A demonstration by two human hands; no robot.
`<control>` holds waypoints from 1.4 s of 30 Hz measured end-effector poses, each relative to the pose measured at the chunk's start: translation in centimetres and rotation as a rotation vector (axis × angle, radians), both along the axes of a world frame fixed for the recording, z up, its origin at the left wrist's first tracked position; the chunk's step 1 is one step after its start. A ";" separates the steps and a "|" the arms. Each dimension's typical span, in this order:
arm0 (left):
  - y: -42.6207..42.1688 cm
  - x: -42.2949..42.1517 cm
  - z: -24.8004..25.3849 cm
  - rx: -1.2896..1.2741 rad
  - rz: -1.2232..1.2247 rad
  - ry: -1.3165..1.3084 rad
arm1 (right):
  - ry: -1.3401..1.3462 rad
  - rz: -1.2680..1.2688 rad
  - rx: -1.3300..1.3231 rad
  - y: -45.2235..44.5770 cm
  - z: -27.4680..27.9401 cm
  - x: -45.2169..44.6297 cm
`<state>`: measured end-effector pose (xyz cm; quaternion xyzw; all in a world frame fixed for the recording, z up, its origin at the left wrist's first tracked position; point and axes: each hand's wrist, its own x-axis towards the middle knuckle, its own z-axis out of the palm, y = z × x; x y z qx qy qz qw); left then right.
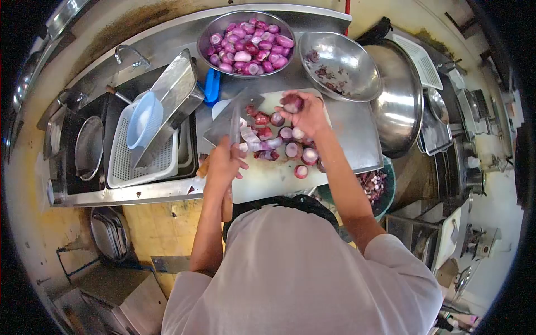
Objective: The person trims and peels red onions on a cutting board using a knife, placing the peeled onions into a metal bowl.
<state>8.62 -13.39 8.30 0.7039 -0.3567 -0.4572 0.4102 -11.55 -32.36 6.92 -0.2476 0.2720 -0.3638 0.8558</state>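
My left hand (222,164) is closed around the handle of a broad-bladed knife (226,123), whose blade is smeared by motion over the left side of the white cutting board (251,187). In my right hand (312,118), raised over the board's far right part, is a red onion (292,103) with dark skin. Between the hands lie several trimmed onions (292,149) with pale cut ends showing. Closer to the knife are onion skins and cut pieces (262,134).
A steel bowl of peeled red onions (251,47) stands behind the board, beside a steel bowl (352,67) holding some skins. At left, a sink holds a white basket (120,167) and blue colander (145,120). A green tub (388,192) with onion scraps sits below the counter's right edge.
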 end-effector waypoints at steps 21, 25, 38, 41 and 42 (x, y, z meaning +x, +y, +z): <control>-3.6 -6.7 -1.2 -0.292 -0.248 -0.506 | 0.773 -0.513 -0.543 4.7 -4.5 4.7; -3.7 -7.4 -1.4 -0.312 -0.155 -0.514 | 0.843 -0.482 -0.257 5.4 -3.4 5.5; -4.1 -7.1 -1.8 -0.362 -0.168 -0.568 | 0.824 -0.426 -0.108 6.3 -3.6 5.9; -3.9 -7.4 -2.2 -0.246 -0.169 -0.665 | 1.018 -0.500 -0.401 6.0 -6.0 6.0; -3.7 -7.3 -2.0 -0.270 -0.133 -0.711 | 1.019 -0.501 -0.401 6.3 -5.4 6.0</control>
